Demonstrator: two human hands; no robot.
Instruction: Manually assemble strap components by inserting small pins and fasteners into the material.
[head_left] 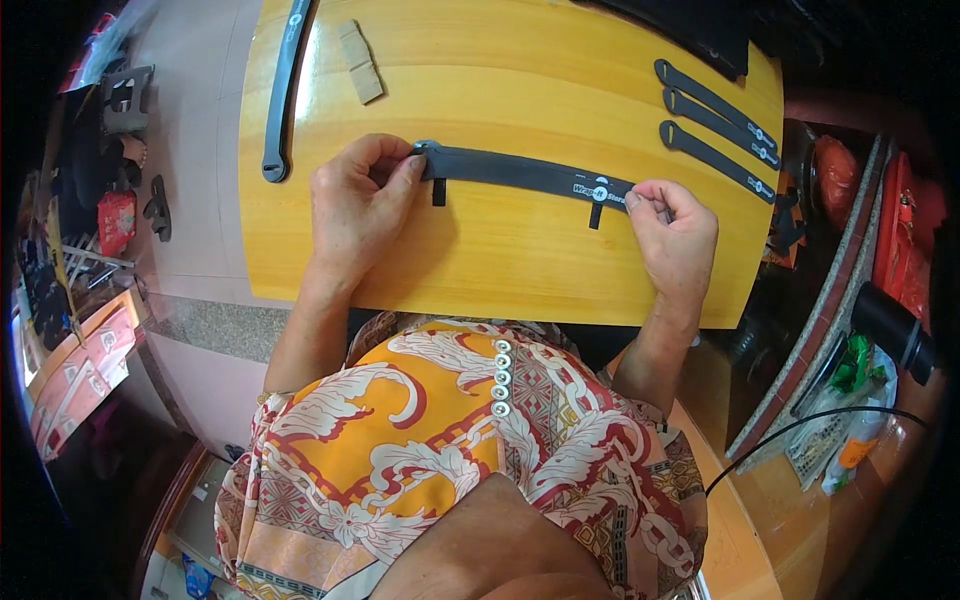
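Note:
Between my hands a long black strap (510, 170) with white print near its right end is stretched out over the yellow wooden table (480, 265). My left hand (360, 205) pinches its left end between thumb and fingers, beside a small metallic or shiny bit at the tip. My right hand (675, 235) pinches the printed right end. Two short black strips (439, 193) show below the strap's lower edge; I cannot tell whether they are attached to it. Another black strap (283, 110) with a slotted end lies at the table's left side.
Several similar straps (715, 160) lie slanted at the table's right. A creased piece of brown cardboard (361, 65) is at the far left, and a black cloth-like item (690, 30) covers the far right edge. A dark cable (800, 415) curves beside a shelf at right.

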